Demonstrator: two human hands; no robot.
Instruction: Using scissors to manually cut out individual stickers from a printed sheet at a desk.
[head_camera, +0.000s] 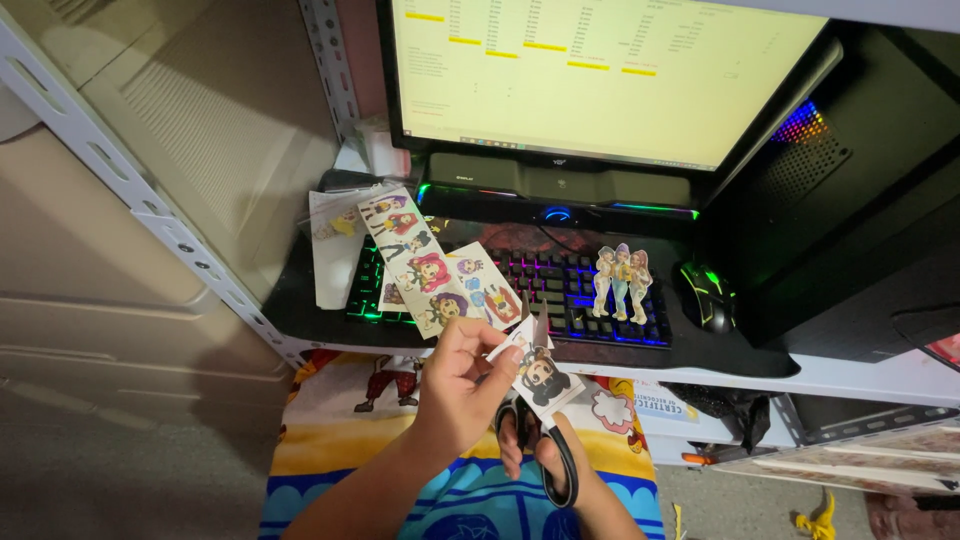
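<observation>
Left hand (455, 375) with its grip pinched on a small cartoon sticker cut-out (541, 374), right hand (530, 450) grip closed through the black scissors (545, 440) handles, blades at the paper, near the worktop (850, 375) edge, sticker sheet (440, 265) on the rainbow-lit keyboard (560, 290), cut-out figures (621, 282) further right, mouse (706, 295) beyond, monitor (600, 75) far.

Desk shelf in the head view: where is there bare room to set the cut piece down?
Bare black desk surface shows left of the keyboard, beside the sticker sheets, and a strip between the mouse and the computer tower. The keyboard is crowded: sheets cover its left half, a cut-out trio its right.
</observation>
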